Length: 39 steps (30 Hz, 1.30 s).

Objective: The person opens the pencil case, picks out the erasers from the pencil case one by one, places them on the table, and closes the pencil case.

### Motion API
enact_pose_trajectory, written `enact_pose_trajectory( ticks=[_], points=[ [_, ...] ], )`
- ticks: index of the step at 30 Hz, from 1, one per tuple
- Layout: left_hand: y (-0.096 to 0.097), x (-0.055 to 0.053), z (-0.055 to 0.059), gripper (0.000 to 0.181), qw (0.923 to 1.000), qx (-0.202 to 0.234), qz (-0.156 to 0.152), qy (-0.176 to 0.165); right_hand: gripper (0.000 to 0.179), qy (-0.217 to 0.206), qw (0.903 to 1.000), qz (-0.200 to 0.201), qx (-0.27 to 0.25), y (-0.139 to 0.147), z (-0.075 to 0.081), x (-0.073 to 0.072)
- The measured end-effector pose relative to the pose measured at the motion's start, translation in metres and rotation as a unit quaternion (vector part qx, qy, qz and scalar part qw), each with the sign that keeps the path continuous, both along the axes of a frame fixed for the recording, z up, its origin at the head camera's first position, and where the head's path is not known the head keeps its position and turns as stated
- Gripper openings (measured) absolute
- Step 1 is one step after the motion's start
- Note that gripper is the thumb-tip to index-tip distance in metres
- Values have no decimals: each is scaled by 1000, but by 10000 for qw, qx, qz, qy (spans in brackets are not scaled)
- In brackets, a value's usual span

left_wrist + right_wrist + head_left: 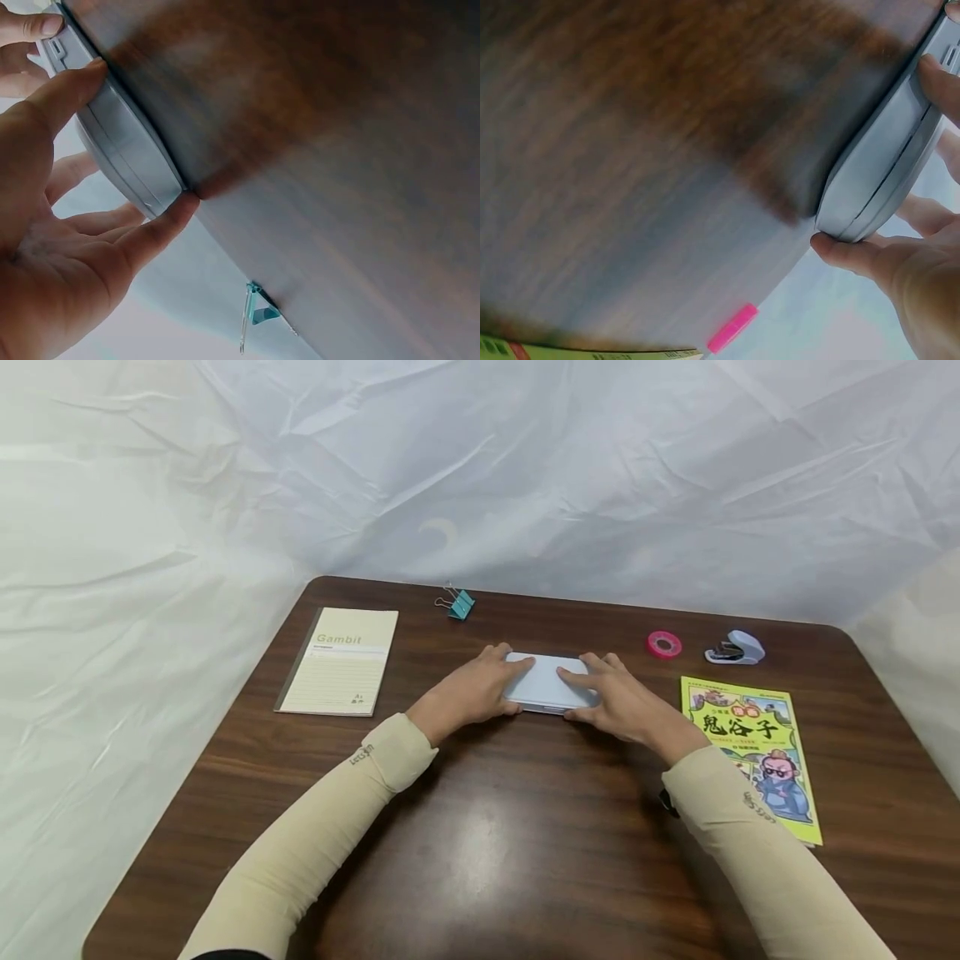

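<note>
A flat, pale blue case (pixel 551 681) with a seam along its side and a small latch at the front lies at the middle of the table. My left hand (pixel 483 685) grips its left end, thumb on the near side and fingers spread over the top and far edge. The right hand (pixel 617 697) holds the other end in the same way. In the left wrist view the grey-looking side of the case (pixel 124 135) shows under my thumb, its lid shut. The right wrist view shows the case's rounded end (pixel 866 180) with a fingertip at its corner.
A cream notebook (pixel 341 662) lies to the left, and a teal binder clip (pixel 461 604) sits near the back edge. To the right are a pink tape roll (pixel 664 644), a pale stapler (pixel 737 648) and a yellow comic book (pixel 757 752), partly under my right forearm.
</note>
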<state>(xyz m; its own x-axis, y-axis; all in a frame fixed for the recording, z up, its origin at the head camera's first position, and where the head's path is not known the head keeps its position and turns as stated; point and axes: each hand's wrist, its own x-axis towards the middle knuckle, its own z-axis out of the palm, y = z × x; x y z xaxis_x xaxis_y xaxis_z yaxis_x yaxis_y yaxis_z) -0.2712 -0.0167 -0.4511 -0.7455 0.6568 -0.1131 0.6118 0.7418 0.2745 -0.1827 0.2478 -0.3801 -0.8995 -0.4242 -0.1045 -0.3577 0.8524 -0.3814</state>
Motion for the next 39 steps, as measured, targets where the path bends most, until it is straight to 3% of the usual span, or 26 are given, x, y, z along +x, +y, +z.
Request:
enact_pose_trajectory(
  ticks=[3, 4, 13, 20, 23, 26, 28, 30, 37, 39],
  points=[
    [1, 0, 1, 96, 10000, 23, 59, -44, 72, -92, 9999, -56, 11, 0, 3, -1],
    [1, 5, 8, 94, 9999, -28, 103, -47, 71, -137, 9999, -85, 16, 0, 4, -2],
    [-3, 3, 7, 94, 9993, 173, 151, -303, 74, -418, 9986, -299, 127, 1, 13, -6],
    [-14, 38, 66, 96, 9929, 513, 437, -980, 77, -564, 9966, -593, 97, 8, 15, -6],
    [-20, 40, 71, 99, 9899, 639, 560, -1132, 76, -498, 9969, -604, 50, 14, 19, -5],
    [-27, 37, 70, 102, 9875, 768, 599, -1236, 73, -424, 9971, -632, -39, 20, 23, -3],
    [-32, 30, 62, 103, 9872, 861, 541, -1232, 72, -375, 9967, -710, -129, 26, 25, -1],
    [-37, 19, 46, 106, 9870, 926, 509, -1211, 72, -363, 9957, -821, -232, 30, 26, 1],
    [-43, 6, 33, 113, 9843, 710, 865, -1366, 62, -182, 9926, -1064, -563, 40, 29, 4],
    [-44, -4, 18, 116, 9845, 650, 924, -1341, 57, -62, 9909, -1152, -695, 42, 31, 5]
  ],
)
